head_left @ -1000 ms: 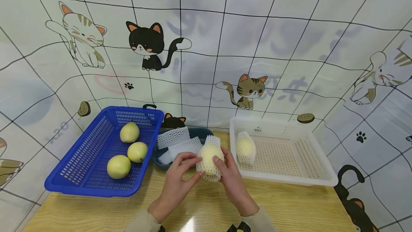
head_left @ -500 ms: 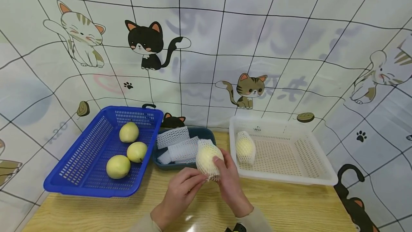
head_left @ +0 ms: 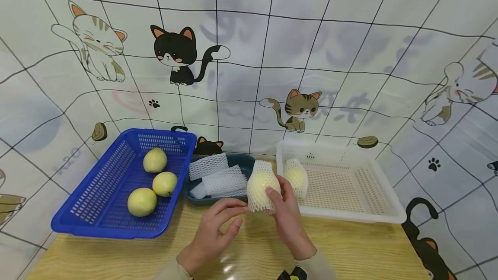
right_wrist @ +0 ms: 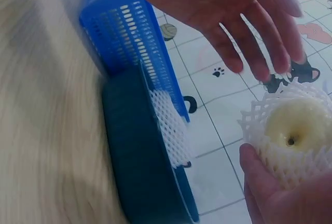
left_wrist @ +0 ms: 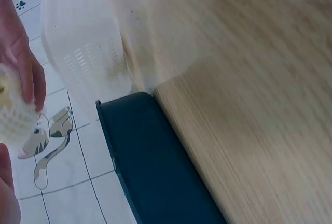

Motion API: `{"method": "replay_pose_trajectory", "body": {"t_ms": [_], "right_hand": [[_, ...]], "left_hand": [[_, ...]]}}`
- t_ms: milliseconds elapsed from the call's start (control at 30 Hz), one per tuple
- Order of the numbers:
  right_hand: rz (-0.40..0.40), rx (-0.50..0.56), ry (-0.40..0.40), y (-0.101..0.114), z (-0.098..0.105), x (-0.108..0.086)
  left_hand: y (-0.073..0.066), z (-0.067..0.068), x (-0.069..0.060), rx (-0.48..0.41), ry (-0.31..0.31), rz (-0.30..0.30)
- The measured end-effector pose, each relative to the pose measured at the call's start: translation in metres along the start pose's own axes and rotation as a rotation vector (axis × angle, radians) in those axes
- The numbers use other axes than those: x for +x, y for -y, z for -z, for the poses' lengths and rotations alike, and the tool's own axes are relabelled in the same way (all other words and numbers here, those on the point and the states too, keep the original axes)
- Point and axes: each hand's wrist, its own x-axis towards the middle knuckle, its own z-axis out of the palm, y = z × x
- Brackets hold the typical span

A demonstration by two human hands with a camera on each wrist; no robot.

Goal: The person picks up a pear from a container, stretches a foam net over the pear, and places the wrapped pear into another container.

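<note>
A round yellow-green fruit (head_left: pixel 261 187) wears a white foam net sleeve, and my right hand (head_left: pixel 288 215) grips it from the right. In the right wrist view its bare end (right_wrist: pixel 301 125), with a dark dimple, shows through the open end of the sleeve. My left hand (head_left: pixel 216 228) is just left of the fruit with its fingers loosely extended, holding nothing. The right wrist view shows a gap between the left hand (right_wrist: pixel 238 22) and the sleeved fruit. Another sleeved fruit (head_left: pixel 296 179) lies in the white basket (head_left: pixel 350 215), at its left end.
The blue basket (head_left: pixel 113 228) on the left holds three bare yellow-green fruits (head_left: pixel 142 202). Between the baskets, a dark teal bin (head_left: pixel 214 201) contains several flat foam net sleeves (head_left: pixel 225 181). All stand on a wooden table (head_left: pixel 350 249) against a cat-patterned wall covering (head_left: pixel 241 55).
My left fingers have let go of the sleeve's lower edge and spread apart. The right hand has shifted slightly right with the fruit, whose sleeve top now points up.
</note>
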Motion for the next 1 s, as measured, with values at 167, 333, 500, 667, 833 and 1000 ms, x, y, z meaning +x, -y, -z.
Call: {"method": "replay_pose_trajectory", "body": {"t_ms": [167,333,500,667,833,1000], "right_hand": [[0.038,-0.074,-0.001,0.015,0.014,0.000],[0.041,-0.190,-0.019,0.040,0.037,0.003],[0.011,-0.365,-0.028,0.067,0.064,0.011],[0.016,-0.518,-0.015,0.088,0.090,0.025],[-0.004,-0.678,0.004,0.100,0.116,0.046],[-0.090,-0.842,0.043,0.105,0.141,0.073]], "left_hand": [[0.006,0.008,0.000,0.009,-0.032,0.028],[0.009,0.017,0.001,0.015,-0.054,0.068],[0.012,0.025,0.002,0.049,-0.034,0.170],[0.015,0.031,-0.001,0.105,0.015,0.328],[0.018,0.035,-0.004,0.156,0.024,0.421],[0.018,0.036,-0.004,0.174,0.011,0.425]]}}
